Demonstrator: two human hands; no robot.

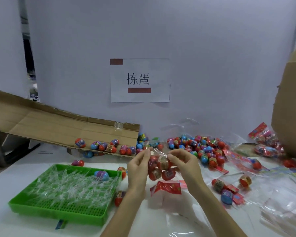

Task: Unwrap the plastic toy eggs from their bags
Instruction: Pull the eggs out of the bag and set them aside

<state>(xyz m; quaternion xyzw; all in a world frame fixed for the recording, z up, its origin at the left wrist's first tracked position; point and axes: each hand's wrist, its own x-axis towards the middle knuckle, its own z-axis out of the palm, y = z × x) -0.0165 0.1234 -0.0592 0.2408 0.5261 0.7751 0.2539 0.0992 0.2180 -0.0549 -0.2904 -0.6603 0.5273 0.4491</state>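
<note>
- Our left hand [138,168] is raised above the table, fingers curled, with the thumb and fingertips pinching the left side of the clear top of a bag [158,152].
- Our right hand [183,164] pinches the right side of the same bag top. The two hands are close together, with the film stretched between them.
- Inside the bag, hanging between our palms, we see several red toy eggs [154,174] packed tightly together.
- Just below the bag, a red header card [166,186] lies on the white table [15,226].
- To our left sits a green tray [58,214] heaped with clear plastic strips [67,185]. One blue-and-purple egg [101,175] rests on them near the tray's far right corner.
- Behind the tray, a cardboard flap [50,124] slopes down, with a row of loose eggs [109,147] along its lower edge.
- Beyond our right hand is a big pile of eggs [203,147], red and blue, some of them in clear film.
- At the far right lie flat clear bags [284,207].
- A paper sign [140,80] hangs on the wall ahead.
</note>
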